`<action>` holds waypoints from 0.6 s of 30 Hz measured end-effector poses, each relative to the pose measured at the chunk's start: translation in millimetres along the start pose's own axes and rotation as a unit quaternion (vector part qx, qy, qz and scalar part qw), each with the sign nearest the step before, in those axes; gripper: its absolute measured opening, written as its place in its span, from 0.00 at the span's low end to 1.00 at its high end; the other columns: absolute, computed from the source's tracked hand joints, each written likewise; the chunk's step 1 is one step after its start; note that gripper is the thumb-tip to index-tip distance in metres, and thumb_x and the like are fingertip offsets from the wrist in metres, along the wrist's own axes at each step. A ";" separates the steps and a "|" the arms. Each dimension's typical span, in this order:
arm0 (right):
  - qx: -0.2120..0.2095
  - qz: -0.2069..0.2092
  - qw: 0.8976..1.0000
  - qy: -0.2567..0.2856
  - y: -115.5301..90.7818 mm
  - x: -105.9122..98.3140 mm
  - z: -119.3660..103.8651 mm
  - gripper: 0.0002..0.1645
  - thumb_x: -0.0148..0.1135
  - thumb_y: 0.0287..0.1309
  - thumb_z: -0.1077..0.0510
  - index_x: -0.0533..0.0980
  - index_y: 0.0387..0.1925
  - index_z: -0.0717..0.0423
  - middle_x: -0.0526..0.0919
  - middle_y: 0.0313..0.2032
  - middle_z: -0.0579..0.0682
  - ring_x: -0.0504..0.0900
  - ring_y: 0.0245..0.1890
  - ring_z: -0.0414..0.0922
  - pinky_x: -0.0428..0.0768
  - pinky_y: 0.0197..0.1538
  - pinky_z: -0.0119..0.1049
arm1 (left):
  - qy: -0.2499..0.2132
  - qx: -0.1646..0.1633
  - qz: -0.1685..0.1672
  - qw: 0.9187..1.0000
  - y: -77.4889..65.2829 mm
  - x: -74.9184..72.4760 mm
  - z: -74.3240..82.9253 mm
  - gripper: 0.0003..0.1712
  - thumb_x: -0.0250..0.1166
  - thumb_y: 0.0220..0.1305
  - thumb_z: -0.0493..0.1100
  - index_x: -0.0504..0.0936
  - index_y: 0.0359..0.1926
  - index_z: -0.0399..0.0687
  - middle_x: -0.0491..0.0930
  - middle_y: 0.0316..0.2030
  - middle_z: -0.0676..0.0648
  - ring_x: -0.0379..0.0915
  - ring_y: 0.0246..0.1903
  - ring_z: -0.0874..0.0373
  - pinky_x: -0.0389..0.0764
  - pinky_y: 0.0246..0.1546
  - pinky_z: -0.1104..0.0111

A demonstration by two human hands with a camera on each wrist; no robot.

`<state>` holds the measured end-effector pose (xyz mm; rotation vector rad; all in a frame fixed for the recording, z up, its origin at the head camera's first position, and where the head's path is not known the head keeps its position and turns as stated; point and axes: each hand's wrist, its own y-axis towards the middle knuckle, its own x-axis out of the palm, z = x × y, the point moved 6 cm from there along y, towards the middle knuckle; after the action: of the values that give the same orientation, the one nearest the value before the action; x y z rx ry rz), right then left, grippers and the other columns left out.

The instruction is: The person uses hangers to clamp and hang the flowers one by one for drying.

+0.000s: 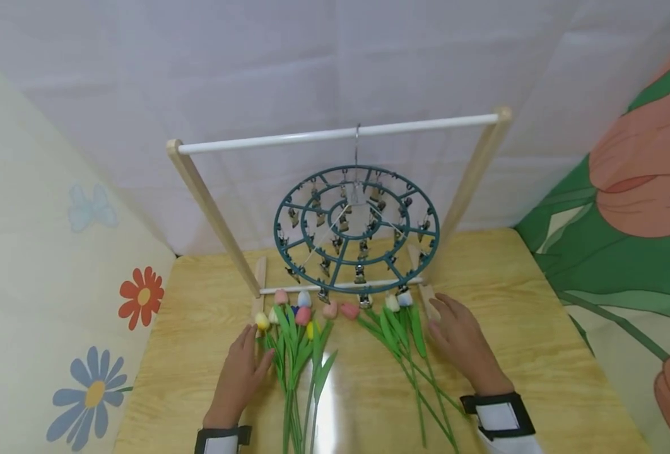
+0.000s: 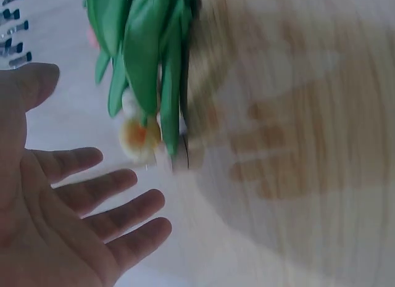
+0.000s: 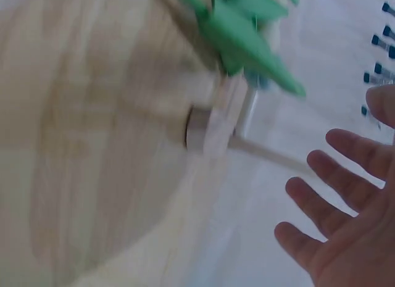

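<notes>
Two loose bunches of artificial tulips lie on the wooden table. The left bunch (image 1: 292, 343) has pink, white, yellow and blue heads; its green leaves (image 2: 145, 46) fill the top of the left wrist view. My left hand (image 1: 238, 375) is beside this bunch, fingers spread and holding nothing. The right bunch (image 1: 405, 340) has a pink, a white and a pale blue head on crossing stems. To its right is my right hand (image 1: 462, 340), fingers apart and nothing in them. In the right wrist view its fingers (image 3: 345, 176) are extended near green leaves (image 3: 241, 40).
Behind the tulips stands a wooden rack with a white top bar (image 1: 289, 139). A round green clip hanger (image 1: 337, 261) with several metal clips hangs from it by a hook. White cloth (image 1: 255, 63) covers the back; flower-patterned panels (image 1: 641, 189) flank the table (image 1: 499, 290).
</notes>
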<state>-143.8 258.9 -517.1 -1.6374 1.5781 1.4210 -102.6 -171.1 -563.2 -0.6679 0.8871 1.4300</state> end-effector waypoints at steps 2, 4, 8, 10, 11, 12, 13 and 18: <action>-0.005 0.003 1.000 0.007 -1.7 6.8 -9.1 0.25 0.68 0.64 0.62 0.76 0.59 0.70 0.77 0.62 0.69 0.75 0.62 0.67 0.75 0.62 0.66 | 0.003 -0.002 0.006 1.000 0.6 2.8 4.8 0.40 0.69 0.69 0.49 0.66 0.70 0.27 0.68 0.66 0.22 0.70 0.63 0.26 0.78 0.60 0.38; -0.018 0.006 1.000 0.008 -2.8 13.7 -20.3 0.24 0.69 0.63 0.62 0.77 0.58 0.70 0.79 0.59 0.68 0.77 0.60 0.66 0.77 0.60 0.65 | 0.009 -0.011 0.009 1.000 0.7 6.2 9.2 0.38 0.71 0.67 0.49 0.69 0.67 0.28 0.71 0.62 0.23 0.74 0.58 0.29 0.83 0.55 0.41; -0.039 0.000 0.999 0.014 -4.9 29.8 -40.1 0.23 0.69 0.63 0.61 0.78 0.56 0.68 0.82 0.56 0.65 0.79 0.57 0.63 0.80 0.59 0.62 | 0.028 -0.030 -0.002 0.999 -1.1 16.1 15.8 0.29 0.72 0.65 0.50 0.77 0.57 0.33 0.75 0.50 0.32 0.76 0.44 0.43 0.86 0.38 0.55; -0.042 -0.008 0.999 0.017 -5.6 37.0 -48.2 0.23 0.69 0.63 0.60 0.78 0.57 0.66 0.82 0.56 0.64 0.80 0.57 0.62 0.80 0.58 0.61 | 0.034 -0.034 -0.015 0.999 -2.9 21.3 17.3 0.23 0.72 0.64 0.50 0.79 0.50 0.38 0.74 0.44 0.39 0.72 0.37 0.52 0.80 0.31 0.64; -0.043 -0.013 0.999 0.020 -5.9 40.5 -51.7 0.23 0.69 0.64 0.60 0.78 0.57 0.65 0.82 0.56 0.64 0.80 0.57 0.62 0.80 0.59 0.61 | 0.034 -0.035 -0.018 0.999 -4.1 23.3 17.8 0.20 0.72 0.64 0.50 0.79 0.46 0.41 0.73 0.41 0.41 0.69 0.35 0.54 0.77 0.28 0.67; -0.047 -0.014 0.999 0.020 -6.1 43.1 -55.3 0.22 0.69 0.64 0.59 0.78 0.57 0.65 0.82 0.55 0.63 0.80 0.57 0.62 0.80 0.59 0.60 | 0.033 -0.036 -0.023 0.999 -5.3 24.7 18.0 0.18 0.73 0.64 0.50 0.79 0.43 0.43 0.72 0.39 0.44 0.67 0.33 0.57 0.74 0.27 0.69; -0.052 -0.014 0.998 0.020 -6.2 45.3 -59.0 0.22 0.69 0.63 0.59 0.79 0.56 0.65 0.82 0.55 0.63 0.80 0.57 0.61 0.80 0.59 0.60 | 0.030 -0.038 -0.028 0.998 -6.3 25.6 18.6 0.16 0.73 0.64 0.51 0.79 0.39 0.45 0.71 0.37 0.46 0.66 0.32 0.58 0.72 0.26 0.70; -0.093 0.011 0.995 0.020 -7.1 55.1 -76.3 0.22 0.73 0.57 0.60 0.80 0.52 0.66 0.84 0.52 0.62 0.82 0.53 0.60 0.82 0.58 0.58 | 0.024 -0.048 -0.058 0.997 -8.3 28.0 22.6 0.19 0.73 0.62 0.53 0.75 0.26 0.51 0.70 0.32 0.50 0.64 0.29 0.60 0.70 0.24 0.70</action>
<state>-120.8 170.2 -539.8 -1.7686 1.5284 1.5984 -93.7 -137.4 -575.5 -0.8156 0.8082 1.3642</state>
